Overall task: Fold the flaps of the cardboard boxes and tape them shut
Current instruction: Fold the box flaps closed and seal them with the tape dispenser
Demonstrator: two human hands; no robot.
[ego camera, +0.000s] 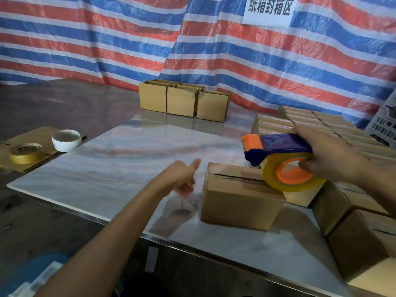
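Right hand [330, 156] grip closed round tape dispenser [278, 146], above cardboard box [240, 202] at bench [128, 168] 4 o'clock. Left hand [182, 176] at box's 9 o'clock, blurred; grip state unreadable.

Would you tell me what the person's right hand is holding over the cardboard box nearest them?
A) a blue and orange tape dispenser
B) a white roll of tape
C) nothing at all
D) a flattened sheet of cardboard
A: the right hand grips the blue and orange tape dispenser, loaded with a clear roll, over the cardboard box.
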